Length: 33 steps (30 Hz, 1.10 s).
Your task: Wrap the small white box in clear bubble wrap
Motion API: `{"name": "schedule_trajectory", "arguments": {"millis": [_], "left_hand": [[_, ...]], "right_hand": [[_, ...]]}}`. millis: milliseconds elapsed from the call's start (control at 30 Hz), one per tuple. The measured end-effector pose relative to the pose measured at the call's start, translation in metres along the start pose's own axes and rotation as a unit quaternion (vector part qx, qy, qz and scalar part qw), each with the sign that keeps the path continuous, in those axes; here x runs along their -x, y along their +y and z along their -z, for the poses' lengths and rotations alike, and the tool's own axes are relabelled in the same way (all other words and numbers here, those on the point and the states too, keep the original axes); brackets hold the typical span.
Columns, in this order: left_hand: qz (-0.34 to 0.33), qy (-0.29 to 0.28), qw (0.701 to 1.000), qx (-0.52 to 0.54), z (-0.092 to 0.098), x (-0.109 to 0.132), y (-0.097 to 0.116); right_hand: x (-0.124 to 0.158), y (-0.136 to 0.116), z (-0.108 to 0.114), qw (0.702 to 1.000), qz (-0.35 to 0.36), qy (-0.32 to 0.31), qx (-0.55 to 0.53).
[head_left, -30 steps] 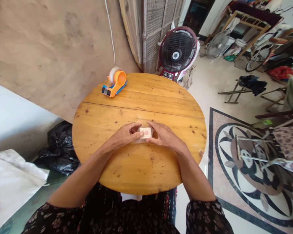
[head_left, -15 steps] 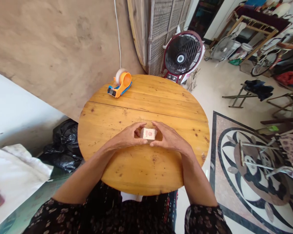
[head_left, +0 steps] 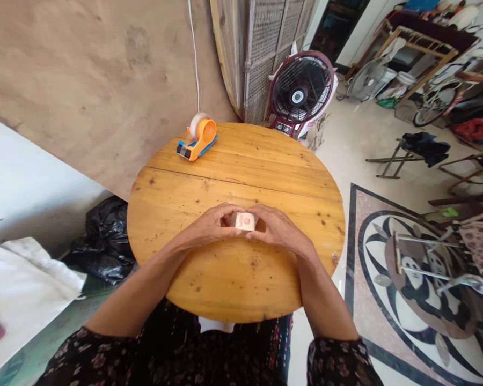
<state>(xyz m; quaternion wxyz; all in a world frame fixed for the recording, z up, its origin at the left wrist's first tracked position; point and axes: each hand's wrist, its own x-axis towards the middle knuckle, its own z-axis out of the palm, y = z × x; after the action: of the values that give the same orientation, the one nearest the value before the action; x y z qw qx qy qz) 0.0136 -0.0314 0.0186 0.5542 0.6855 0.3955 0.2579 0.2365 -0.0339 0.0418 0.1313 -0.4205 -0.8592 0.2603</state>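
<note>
Wood tbl (head_left: 233, 284) – L hand (head_left: 211, 224) & R hand (head_left: 279, 228) holding sm. block (head_left: 246, 221).

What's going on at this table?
A person has both bare hands around a small pale block with red print, over the round wooden table. The left hand is on its left, the right hand on its right, thumbs at the near edge and fingers at the far edge. How firm the grip is can't be told. Farther back on the table, toward the left, sits an orange-and-blue tape dispenser, with neither hand on it.
</note>
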Motion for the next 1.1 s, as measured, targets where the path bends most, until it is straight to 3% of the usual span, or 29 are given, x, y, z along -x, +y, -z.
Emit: {"name": "schedule_trajectory", "arguments": {"millis": [267, 500, 600, 767, 1100], "left_hand": [[-0.078, 0.001, 0.997, -0.018, 0.0, -0.003, -0.017], [-0.109, -0.01, 0.992, -0.057, -0.001, -0.003, -0.014], [-0.092, 0.007, 0.994, -0.053, -0.001, -0.001, -0.013], [-0.004, 0.013, 0.997, -0.081, 0.003, 0.002, -0.012], [0.003, 0.02, 0.992, -0.122, 0.002, 0.003, -0.009]], "right_hand": [[0.004, 0.003, 0.002, 1.0, -0.022, 0.014, 0.016], [0.004, 0.006, -0.001, 0.998, -0.044, -0.011, 0.034], [0.005, 0.006, -0.001, 0.999, -0.046, -0.005, 0.024], [0.006, 0.009, 0.0, 0.998, -0.062, 0.001, 0.017], [0.007, 0.01, -0.001, 0.997, -0.072, -0.004, 0.016]]}}
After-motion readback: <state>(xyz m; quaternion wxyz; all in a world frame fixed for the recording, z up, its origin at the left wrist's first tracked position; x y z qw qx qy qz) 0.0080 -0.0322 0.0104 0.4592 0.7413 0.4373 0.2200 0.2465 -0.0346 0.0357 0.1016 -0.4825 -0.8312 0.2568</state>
